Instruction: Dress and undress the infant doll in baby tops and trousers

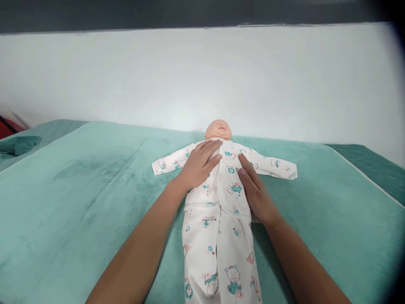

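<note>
A baby doll (219,129) lies on its back, its head toward the wall. It wears a white printed baby top (228,192) with long sleeves spread out to both sides, and matching trousers (236,249) whose lower ends run out of view. My left hand (200,165) rests flat on the chest of the top, fingers stretched toward the collar. Along the other side of the top lies my right hand (255,190), its fingers extended against the cloth and part of them hidden. Neither hand grasps anything visible.
A soft green cover (104,181) spreads under the doll, with pale piping along both sides. Behind it rises a white wall (190,76) with a dark band on top. A red object (6,128) shows at the far left edge, beside a fold of darker green cloth (20,144).
</note>
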A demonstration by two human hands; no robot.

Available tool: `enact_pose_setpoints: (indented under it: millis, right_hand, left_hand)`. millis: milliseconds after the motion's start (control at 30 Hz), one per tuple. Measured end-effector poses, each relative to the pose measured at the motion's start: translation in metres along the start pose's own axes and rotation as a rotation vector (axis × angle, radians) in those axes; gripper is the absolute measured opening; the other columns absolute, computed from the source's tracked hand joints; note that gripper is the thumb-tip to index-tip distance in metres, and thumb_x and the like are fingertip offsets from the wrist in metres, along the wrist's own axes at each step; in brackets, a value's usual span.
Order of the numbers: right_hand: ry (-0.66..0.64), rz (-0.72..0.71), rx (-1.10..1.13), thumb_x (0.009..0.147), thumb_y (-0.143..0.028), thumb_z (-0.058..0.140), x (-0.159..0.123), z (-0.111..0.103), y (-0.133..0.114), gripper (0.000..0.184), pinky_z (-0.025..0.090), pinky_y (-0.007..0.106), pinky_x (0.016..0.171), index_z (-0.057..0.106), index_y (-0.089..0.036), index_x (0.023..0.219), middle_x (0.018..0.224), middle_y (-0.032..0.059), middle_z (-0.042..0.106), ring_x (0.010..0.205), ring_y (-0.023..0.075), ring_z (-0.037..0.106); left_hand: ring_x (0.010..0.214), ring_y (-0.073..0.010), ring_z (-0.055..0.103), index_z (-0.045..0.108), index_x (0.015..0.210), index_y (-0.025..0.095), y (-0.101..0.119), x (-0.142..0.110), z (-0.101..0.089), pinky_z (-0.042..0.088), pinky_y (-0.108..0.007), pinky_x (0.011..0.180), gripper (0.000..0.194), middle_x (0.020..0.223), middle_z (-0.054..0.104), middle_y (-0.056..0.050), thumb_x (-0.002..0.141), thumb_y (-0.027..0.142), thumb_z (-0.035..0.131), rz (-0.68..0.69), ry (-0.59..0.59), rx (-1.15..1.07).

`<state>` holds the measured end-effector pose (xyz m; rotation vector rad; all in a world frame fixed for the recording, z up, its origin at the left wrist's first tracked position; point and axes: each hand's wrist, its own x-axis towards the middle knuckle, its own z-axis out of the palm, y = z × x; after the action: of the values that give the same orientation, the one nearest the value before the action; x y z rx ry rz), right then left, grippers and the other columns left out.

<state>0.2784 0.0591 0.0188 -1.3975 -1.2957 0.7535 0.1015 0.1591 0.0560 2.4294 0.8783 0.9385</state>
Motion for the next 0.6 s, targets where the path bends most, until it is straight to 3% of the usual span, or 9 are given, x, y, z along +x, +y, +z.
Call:
enact_pose_setpoints:
  millis: [167,300,433,600]
  right_hand:
    - [0.089,-0.079,-0.145,0.099,-0.061,0.039,0.01,-0.007,0.016,0.059,0.019,0.048,0.125,0.045,-0.03,0.148,0.16,0.0017,0.033,0.15,0.0228,0.026]
    - [0.21,-0.171,-0.522,0.101,-0.059,0.027,0.03,-0.018,0.041,0.064,0.016,0.055,0.122,0.042,-0.021,0.15,0.161,0.009,0.029,0.152,0.026,0.018]
    - [0.231,-0.08,-0.799,0.101,-0.055,0.025,0.039,-0.032,0.055,0.061,0.012,0.065,0.118,0.036,-0.025,0.153,0.161,0.0071,0.029,0.151,0.0307,0.02]
    - [0.275,0.076,-0.885,0.099,-0.055,0.025,0.046,-0.064,0.069,0.062,0.019,0.062,0.117,0.042,-0.023,0.149,0.155,0.0099,0.04,0.144,0.0329,0.034]
  left_hand:
    - [0.146,-0.019,0.033,0.045,0.144,0.028,-0.004,-0.003,0.001,0.026,-0.041,0.124,0.05,0.153,0.045,-0.002,0.101,0.049,0.03,-0.073,0.019,-0.081]
    - [0.151,-0.0186,0.025,0.044,0.146,0.028,-0.013,-0.006,0.002,0.022,-0.042,0.126,0.054,0.158,0.04,0.001,0.101,0.052,0.028,-0.144,0.045,-0.061]
    - [0.148,-0.0192,0.031,0.047,0.144,0.03,-0.028,-0.011,0.0,0.017,-0.047,0.126,0.054,0.155,0.044,0.0,0.101,0.052,0.022,-0.255,0.09,0.08]
    - [0.141,-0.0196,0.041,0.049,0.142,0.028,-0.043,-0.018,-0.004,0.017,-0.05,0.124,0.054,0.15,0.051,-0.004,0.102,0.048,0.018,-0.337,0.12,0.267]
